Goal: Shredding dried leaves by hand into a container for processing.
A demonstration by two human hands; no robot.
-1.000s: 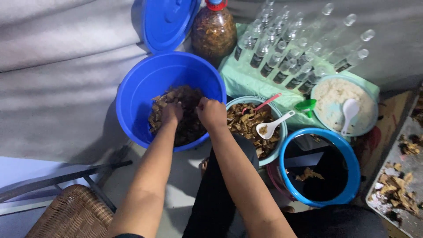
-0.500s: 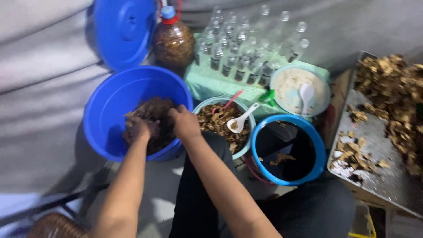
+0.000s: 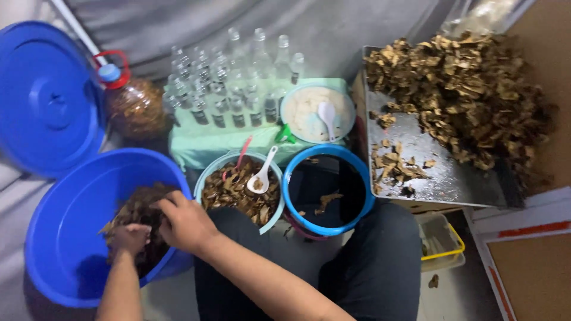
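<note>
**Two hands in a tub of brown chips, with bowls, bottles and a loaded tray around**

Head camera, looking down past the person's dark trousers. At upper left a round blue lid (image 3: 50, 98) leans against grey cloth. Beside it stands a clear jug (image 3: 132, 107) with a blue cap and red handle, full of brown material. To its right a cluster of small clear glass bottles (image 3: 229, 83) stands on a pale green cloth. Just beyond them a white bowl (image 3: 295, 113) holds white powder and a white spoon. Nearer the knees, a pale bowl (image 3: 209, 172) holds brown chips, a white spoon and a pink stick. Touching it on the right, a blue-rimmed bucket (image 3: 357, 178) holds dark liquid with a few floating pieces. Far right, a metal tray (image 3: 452, 178) carries a big heap of dried brown pieces.

At lower left sits a large blue tub (image 3: 65, 238), with a pile of dark brown chips (image 3: 140, 208) against its right wall. The left hand (image 3: 128, 239) is curled loosely, fingers buried in the chips. The right hand (image 3: 184, 221) lies on top, fingers bent into the pile; whether either hand grips a clump cannot be told.
</note>
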